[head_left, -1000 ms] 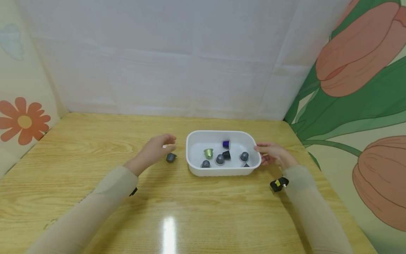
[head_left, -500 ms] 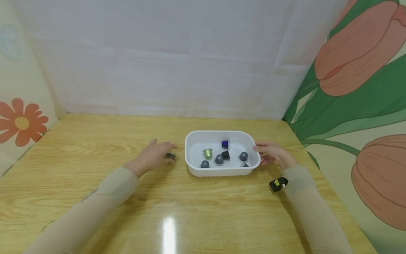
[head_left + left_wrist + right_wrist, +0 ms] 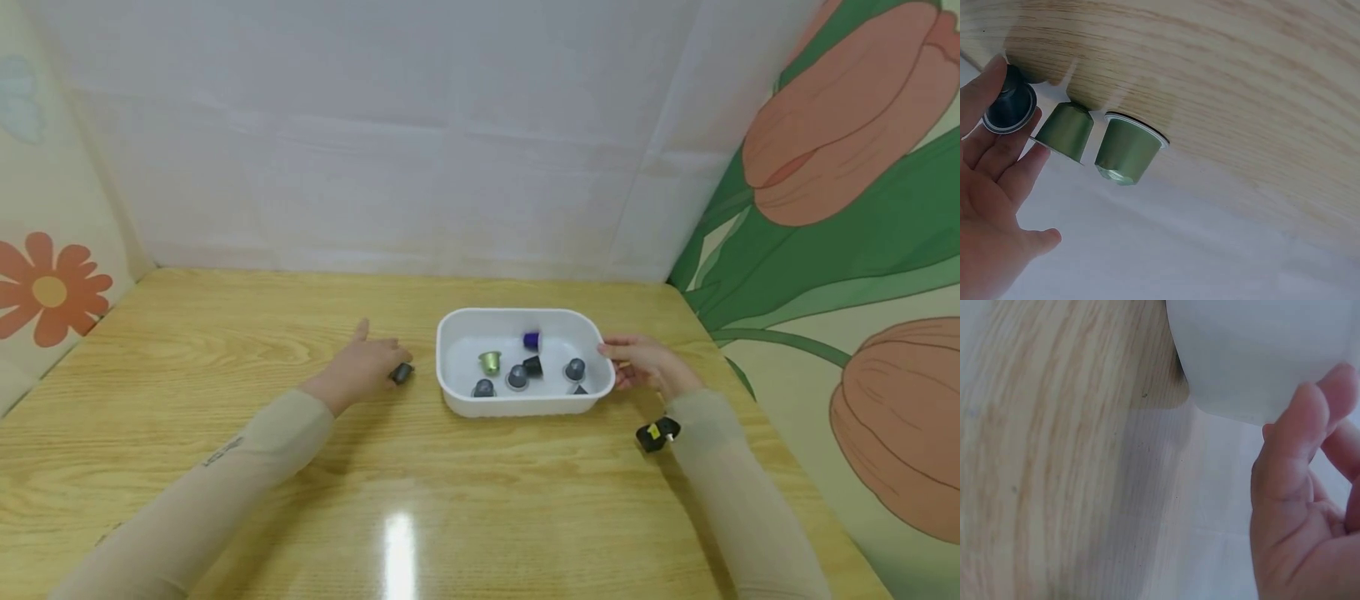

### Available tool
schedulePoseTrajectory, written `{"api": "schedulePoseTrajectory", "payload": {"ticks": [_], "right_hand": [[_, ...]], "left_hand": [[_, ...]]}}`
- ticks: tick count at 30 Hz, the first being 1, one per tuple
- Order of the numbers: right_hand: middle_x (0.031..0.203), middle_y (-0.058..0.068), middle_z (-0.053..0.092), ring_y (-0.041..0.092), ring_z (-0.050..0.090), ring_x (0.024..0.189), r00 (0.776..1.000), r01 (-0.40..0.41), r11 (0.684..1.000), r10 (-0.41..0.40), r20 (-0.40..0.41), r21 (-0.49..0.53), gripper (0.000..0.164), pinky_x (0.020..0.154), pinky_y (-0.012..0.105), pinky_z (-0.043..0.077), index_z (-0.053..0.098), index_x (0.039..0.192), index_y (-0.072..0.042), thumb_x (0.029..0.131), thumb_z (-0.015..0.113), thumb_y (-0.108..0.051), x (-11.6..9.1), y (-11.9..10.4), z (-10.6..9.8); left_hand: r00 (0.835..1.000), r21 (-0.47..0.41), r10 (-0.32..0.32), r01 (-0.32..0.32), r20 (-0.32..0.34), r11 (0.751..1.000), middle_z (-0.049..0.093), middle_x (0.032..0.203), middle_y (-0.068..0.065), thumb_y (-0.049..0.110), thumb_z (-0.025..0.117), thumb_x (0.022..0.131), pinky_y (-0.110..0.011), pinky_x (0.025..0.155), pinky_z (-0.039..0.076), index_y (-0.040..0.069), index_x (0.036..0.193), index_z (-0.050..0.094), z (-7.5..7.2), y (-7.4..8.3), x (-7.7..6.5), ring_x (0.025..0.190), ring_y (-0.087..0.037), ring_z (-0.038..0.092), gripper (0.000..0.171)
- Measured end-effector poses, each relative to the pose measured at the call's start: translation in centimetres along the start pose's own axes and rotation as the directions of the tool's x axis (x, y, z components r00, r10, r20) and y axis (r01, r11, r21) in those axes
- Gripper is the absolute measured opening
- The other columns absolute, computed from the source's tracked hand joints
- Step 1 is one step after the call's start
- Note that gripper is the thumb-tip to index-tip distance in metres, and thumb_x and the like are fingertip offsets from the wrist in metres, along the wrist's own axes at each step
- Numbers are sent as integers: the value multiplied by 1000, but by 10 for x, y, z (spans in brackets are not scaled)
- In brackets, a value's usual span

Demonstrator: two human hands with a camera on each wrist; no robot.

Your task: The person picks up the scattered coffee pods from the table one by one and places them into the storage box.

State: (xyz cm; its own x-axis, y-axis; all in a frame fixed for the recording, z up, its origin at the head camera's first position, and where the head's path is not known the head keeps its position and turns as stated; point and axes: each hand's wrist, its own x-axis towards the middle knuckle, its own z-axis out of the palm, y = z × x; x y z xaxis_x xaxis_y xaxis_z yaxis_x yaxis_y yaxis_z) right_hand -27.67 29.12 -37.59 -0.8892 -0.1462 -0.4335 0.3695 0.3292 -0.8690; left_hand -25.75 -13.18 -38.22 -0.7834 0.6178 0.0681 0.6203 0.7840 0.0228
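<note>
In the head view my left hand (image 3: 363, 367) is low over the table, its fingertips at a dark grey coffee capsule (image 3: 402, 373). From the left wrist, the thumb and fingers are seen around that dark capsule (image 3: 1011, 106), while the little finger sticks out. Two green coffee capsules, a near one (image 3: 1066, 131) and a farther one (image 3: 1129, 149), stand beside the fingers; the hand hides them from the head camera. My right hand (image 3: 648, 364) grips the right end of a white plastic tub (image 3: 525, 407), thumb at the rim.
Inside the tub lie a light green capsule (image 3: 491, 362), a purple capsule (image 3: 532, 340), a black capsule (image 3: 532, 367) and several grey ones. A black wrist camera (image 3: 657, 434) hangs under the right sleeve. A white cloth (image 3: 390, 142) rises behind the wooden table (image 3: 480, 492).
My left hand has come down from above onto the dark capsule, and its fingers have closed around it. The right hand keeps its hold on the tub.
</note>
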Motion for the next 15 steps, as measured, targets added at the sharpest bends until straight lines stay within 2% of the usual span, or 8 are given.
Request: {"api": "schedulePoseTrajectory", "payload": {"ticks": [4, 8, 15], "right_hand": [[75, 1, 54, 11, 56, 59, 1000, -3, 1000, 3, -1, -6, 53, 56, 22, 51, 30, 146, 7, 102, 50, -17, 0, 0, 0], [74, 1, 54, 11, 56, 58, 1000, -3, 1000, 3, -2, 0, 54, 55, 22, 51, 30, 146, 7, 102, 50, -17, 0, 0, 0], [71, -1, 53, 9, 55, 56, 1000, -1, 999, -1, 28, 52, 54, 54, 21, 50, 26, 147, 6, 103, 49, -16, 0, 1, 0]], "left_hand": [[1000, 22, 9, -10, 9, 1000, 70, 110, -13, 10, 81, 77, -70, 108, 16, 5, 112, 68, 1, -1, 0, 111, -32, 62, 37], [1000, -15, 1, -1, -2, 1000, 70, 110, -13, 6, 80, 78, -69, 108, 15, 4, 110, 69, 1, -4, 2, 110, -33, 62, 34], [1000, -88, -31, 30, -4, 996, 67, 118, -15, 7, 78, 81, -68, 110, 15, 0, 118, 66, -11, -11, 0, 112, -34, 61, 39]]}}
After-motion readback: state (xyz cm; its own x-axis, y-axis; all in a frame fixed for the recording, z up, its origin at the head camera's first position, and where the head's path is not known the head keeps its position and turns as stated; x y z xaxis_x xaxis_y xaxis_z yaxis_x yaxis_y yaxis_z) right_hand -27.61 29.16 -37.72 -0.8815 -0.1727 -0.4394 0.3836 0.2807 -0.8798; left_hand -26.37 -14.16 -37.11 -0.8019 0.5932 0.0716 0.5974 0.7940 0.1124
